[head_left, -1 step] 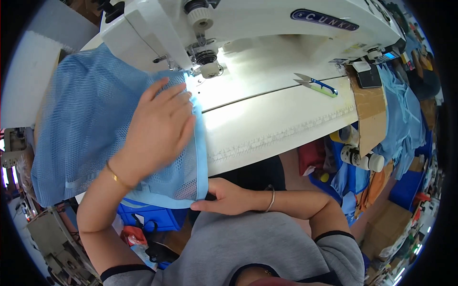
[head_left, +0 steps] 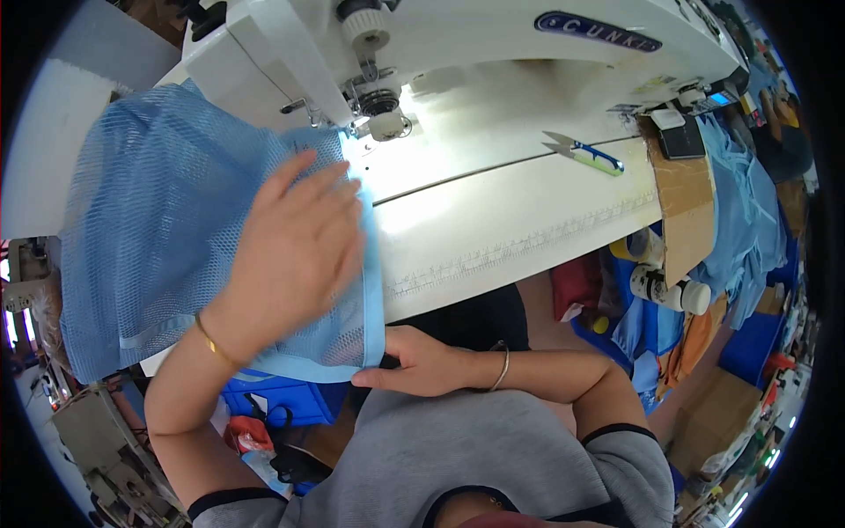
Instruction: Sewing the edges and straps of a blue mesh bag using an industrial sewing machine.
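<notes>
Blue mesh fabric (head_left: 158,220) with a light blue binding band (head_left: 372,299) lies over the left of the white sewing table (head_left: 493,229), its edge running up to the machine's needle and presser foot (head_left: 387,126). My left hand (head_left: 299,238) rests palm down on the mesh below the needle, fingers apart and slightly blurred. My right hand (head_left: 414,361) grips the fabric's bound lower corner at the table's front edge, with the fingers partly hidden under it.
The white machine head (head_left: 475,31) spans the top. Thread snips (head_left: 594,158) lie right, near cardboard (head_left: 685,202) and a black device (head_left: 679,141). Beyond are blue fabric pieces (head_left: 739,202), a white bottle (head_left: 669,290) and a blue bag (head_left: 282,400) below. A person (head_left: 779,141) is at far right.
My left hand has shifted slightly down toward me, its fingertips lower on the mesh. My right hand is nearly unchanged.
</notes>
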The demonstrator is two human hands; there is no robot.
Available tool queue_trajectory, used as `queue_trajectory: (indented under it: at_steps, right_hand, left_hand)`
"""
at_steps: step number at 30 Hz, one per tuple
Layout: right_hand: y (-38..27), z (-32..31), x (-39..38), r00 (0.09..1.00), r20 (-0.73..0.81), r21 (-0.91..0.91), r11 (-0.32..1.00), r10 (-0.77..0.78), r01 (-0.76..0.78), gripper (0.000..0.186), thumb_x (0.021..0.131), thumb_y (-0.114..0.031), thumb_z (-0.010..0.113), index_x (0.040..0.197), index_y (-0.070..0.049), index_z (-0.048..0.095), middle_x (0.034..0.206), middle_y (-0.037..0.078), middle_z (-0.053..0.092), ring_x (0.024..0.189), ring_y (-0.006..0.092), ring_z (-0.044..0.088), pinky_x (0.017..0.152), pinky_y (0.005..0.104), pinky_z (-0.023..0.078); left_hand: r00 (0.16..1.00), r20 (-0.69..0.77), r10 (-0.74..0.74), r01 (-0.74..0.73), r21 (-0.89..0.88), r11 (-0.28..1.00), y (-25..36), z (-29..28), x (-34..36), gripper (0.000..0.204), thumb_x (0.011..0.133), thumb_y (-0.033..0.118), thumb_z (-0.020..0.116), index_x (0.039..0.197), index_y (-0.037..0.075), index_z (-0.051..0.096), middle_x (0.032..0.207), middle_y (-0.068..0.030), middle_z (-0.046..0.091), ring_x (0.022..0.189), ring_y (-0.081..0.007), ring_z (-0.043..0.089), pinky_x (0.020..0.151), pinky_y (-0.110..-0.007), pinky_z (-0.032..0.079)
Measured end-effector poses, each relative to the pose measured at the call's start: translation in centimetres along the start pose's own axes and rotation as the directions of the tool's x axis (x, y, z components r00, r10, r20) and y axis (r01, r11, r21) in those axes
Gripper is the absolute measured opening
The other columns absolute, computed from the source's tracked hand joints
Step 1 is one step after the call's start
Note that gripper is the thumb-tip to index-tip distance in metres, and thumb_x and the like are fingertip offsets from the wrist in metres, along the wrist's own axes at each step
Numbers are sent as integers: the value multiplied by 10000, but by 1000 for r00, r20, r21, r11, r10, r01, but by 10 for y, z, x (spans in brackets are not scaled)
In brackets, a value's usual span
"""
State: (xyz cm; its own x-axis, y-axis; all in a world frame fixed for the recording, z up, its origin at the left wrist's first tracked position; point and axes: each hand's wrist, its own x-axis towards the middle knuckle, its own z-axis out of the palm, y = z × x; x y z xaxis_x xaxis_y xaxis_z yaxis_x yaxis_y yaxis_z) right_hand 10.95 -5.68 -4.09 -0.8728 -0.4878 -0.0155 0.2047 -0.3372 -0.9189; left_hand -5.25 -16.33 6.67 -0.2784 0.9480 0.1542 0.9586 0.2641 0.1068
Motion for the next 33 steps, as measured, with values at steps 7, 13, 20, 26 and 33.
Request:
queue_trajectory:
  at_steps: [7, 13, 20, 26, 33]
  right_hand:
    - [14, 8, -16, 939, 64, 290, 894, 338, -341, 292, 952, -242, 592, 1138, -19, 619, 1066, 44, 614, 970, 108, 549, 856, 289, 457]
    - [18, 9, -36, 959, -37, 321, 912, 280, -254, 297, 955, -230, 590, 1177, -35, 619, 1030, 18, 596, 972, 92, 539, 878, 264, 443]
    - [7, 4, -32, 967, -29, 223, 944, 254, -241, 303, 957, -222, 585, 1176, -15, 611, 1191, 42, 545, 1021, 106, 529, 917, 273, 429]
    - [-19, -8, -28, 953, -22, 217, 932, 301, -290, 317, 969, -225, 562, 1210, -20, 580, 1106, 32, 591, 988, 97, 535, 894, 264, 439]
    - [-43, -12, -12, 945, -65, 309, 907, 322, -288, 303, 977, -224, 544, 1197, -19, 572, 1036, 10, 608, 917, 69, 528, 828, 228, 441]
  left_hand:
    - [995, 104, 3, -10, 75, 997, 49, 25, -46, 338, 731, 45, 606, 1048, -70, 621, 1198, -169, 598, 1207, -279, 521, 1053, -496, 348]
    - [998, 17, -60, 61, -35, 998, 46, 46, -60, 422, 744, 104, 605, 1127, -74, 603, 1268, -178, 562, 1205, -276, 512, 1064, -454, 349]
    - [998, 18, -52, 53, -57, 997, 40, 44, -57, 428, 753, 112, 612, 1142, -67, 601, 1277, -181, 555, 1193, -268, 521, 1059, -449, 349]
    - [997, 24, -71, 73, -103, 992, 33, 45, -46, 459, 741, 65, 596, 1186, -42, 578, 1294, -150, 549, 1199, -270, 515, 1055, -472, 337]
    - [997, 14, -73, 74, -107, 991, 14, 47, -36, 496, 721, 57, 568, 1212, -16, 566, 1312, -145, 535, 1218, -272, 497, 1071, -487, 319]
